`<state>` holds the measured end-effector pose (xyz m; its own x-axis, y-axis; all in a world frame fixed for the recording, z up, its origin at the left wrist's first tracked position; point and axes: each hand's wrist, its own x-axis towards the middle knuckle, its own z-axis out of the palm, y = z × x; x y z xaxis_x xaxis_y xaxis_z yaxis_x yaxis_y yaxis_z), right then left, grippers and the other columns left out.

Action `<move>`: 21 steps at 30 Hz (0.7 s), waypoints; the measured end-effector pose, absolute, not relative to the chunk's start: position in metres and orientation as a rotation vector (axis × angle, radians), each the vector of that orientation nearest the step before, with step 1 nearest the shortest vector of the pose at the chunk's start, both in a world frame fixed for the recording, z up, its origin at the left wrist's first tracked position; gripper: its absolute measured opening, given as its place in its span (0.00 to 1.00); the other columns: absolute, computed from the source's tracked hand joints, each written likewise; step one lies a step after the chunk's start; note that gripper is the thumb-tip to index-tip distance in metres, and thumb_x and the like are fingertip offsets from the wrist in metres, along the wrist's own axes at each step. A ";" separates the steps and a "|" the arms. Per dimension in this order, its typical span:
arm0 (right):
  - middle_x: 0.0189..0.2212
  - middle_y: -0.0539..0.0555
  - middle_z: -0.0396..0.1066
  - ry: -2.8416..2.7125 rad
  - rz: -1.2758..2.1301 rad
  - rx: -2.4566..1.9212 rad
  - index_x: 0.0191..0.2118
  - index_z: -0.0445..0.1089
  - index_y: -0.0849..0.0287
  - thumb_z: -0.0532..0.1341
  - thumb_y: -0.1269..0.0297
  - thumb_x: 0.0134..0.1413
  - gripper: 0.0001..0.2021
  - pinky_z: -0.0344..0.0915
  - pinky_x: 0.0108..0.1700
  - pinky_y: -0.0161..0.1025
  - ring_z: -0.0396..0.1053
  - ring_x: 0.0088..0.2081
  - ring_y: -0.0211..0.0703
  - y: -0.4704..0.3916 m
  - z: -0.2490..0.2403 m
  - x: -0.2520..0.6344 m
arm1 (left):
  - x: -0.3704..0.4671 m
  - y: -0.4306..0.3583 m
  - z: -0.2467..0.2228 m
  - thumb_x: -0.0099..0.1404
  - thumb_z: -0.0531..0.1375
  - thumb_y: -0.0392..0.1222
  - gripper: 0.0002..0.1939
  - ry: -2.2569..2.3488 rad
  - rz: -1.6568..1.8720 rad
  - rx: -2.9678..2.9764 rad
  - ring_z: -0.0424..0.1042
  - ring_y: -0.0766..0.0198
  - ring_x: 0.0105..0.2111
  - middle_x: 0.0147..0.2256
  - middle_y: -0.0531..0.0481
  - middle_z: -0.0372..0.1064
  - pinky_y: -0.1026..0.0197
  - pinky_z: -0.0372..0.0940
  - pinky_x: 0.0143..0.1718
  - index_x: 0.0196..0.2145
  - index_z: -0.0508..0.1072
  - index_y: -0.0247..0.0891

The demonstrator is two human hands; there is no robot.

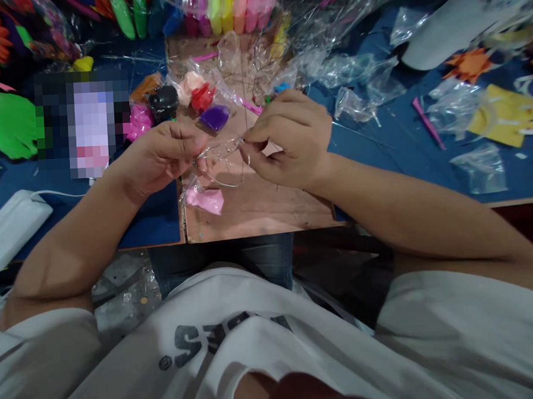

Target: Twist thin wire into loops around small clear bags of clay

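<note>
My left hand [166,154] and my right hand [288,139] meet above a brown board [267,211], both pinching a small clear plastic bag [222,163] between fingertips. The bag looks thin and crumpled; what is inside it I cannot tell. A pink lump of clay [206,199] in plastic lies on the board just below my left hand. A purple clay lump [215,117] in a bag sits just beyond my fingers.
More bagged clay lumps lie behind: red [203,97], peach [191,84], black [163,102], magenta [138,121]. Empty clear bags [358,78] litter the blue table [393,151]. A white device [11,228] lies at left, yellow paper [506,115] at right, coloured sticks [229,8] at the back.
</note>
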<state>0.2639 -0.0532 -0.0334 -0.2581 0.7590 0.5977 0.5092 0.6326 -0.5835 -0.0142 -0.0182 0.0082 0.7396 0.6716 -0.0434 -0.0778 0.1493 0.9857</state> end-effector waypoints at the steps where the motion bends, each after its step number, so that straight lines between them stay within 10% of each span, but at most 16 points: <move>1: 0.27 0.52 0.74 -1.906 0.364 -1.014 0.30 0.74 0.44 0.71 0.40 0.72 0.21 0.82 0.54 0.63 0.82 0.41 0.59 -0.051 -0.035 0.265 | -0.014 -0.019 0.010 0.61 0.86 0.67 0.30 0.569 0.596 1.305 0.82 0.55 0.27 0.27 0.47 0.78 0.54 0.79 0.32 0.25 0.82 0.42; 14: 0.28 0.53 0.75 -1.792 0.318 -1.066 0.30 0.71 0.44 0.75 0.40 0.72 0.23 0.84 0.50 0.62 0.81 0.39 0.60 -0.051 -0.020 0.270 | -0.016 -0.017 -0.003 0.68 0.84 0.67 0.28 0.684 1.551 1.949 0.76 0.54 0.50 0.50 0.48 0.78 0.51 0.72 0.57 0.49 0.82 0.47; 21: 0.28 0.51 0.73 -1.762 0.331 -1.015 0.33 0.74 0.44 0.76 0.46 0.71 0.17 0.82 0.51 0.61 0.80 0.38 0.58 -0.049 -0.031 0.268 | -0.017 -0.024 0.008 0.67 0.88 0.53 0.19 0.827 1.358 2.144 0.74 0.47 0.61 0.47 0.46 0.80 0.45 0.61 0.78 0.37 0.83 0.48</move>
